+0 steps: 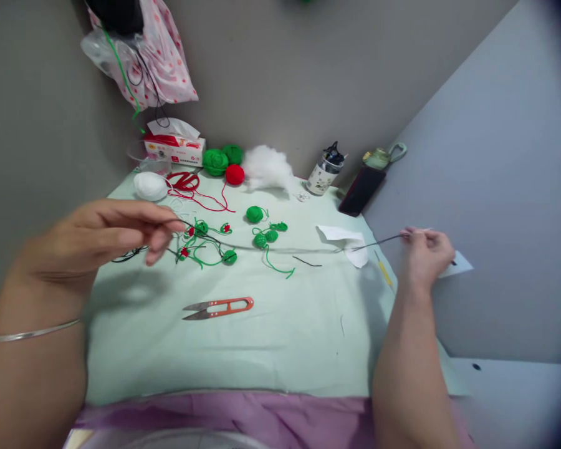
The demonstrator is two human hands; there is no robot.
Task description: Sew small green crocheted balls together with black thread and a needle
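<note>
A dark strand of yarn [383,241] stretches across the table in a shallow sag between my two hands. At the left, my left hand [121,231] is raised above the table, thumb and index finger closed on one part of the strand. My right hand [429,254], out by the right wall, pinches the other end; a thin pale sliver shows at its fingertips, too small to name. Below the strand lie small green crocheted balls [229,257] with red pieces and loose yarn tails. Orange-handled thread snips [218,307] rest nearer to me, blades pointing left.
At the back stand a tissue box [175,149], green yarn balls [215,162], a red yarn ball [235,174], white stuffing [268,167], a pen cup [325,174] and a dark phone [362,190]. White paper [346,240] and a yellow-handled tool [384,273] lie right. Walls enclose the table.
</note>
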